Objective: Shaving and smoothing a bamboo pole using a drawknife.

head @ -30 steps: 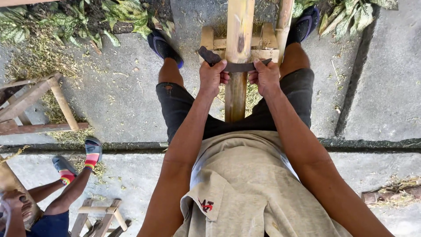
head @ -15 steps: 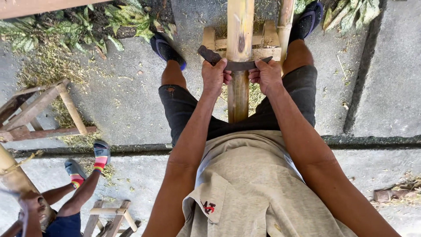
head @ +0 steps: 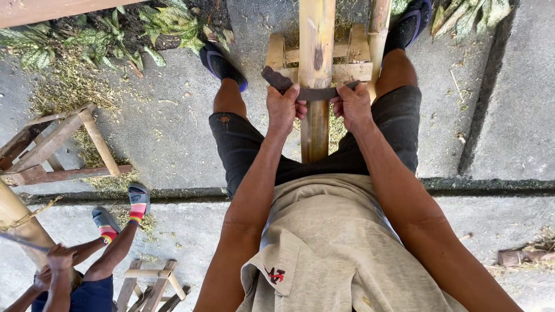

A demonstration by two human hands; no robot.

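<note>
— What am I wearing, from up here?

— I see a beige shirt (head: 341,242), short-sleeved, with a small red and black mark near the hem. My arms are bare down to each grip.

— And below?

— Dark shorts (head: 248,144), frayed, with a small hole on my left leg. My knees and shins are bare. On my feet, dark slippers (head: 222,63) with a blue-purple edge. No watch or rings that I can make out.
</note>
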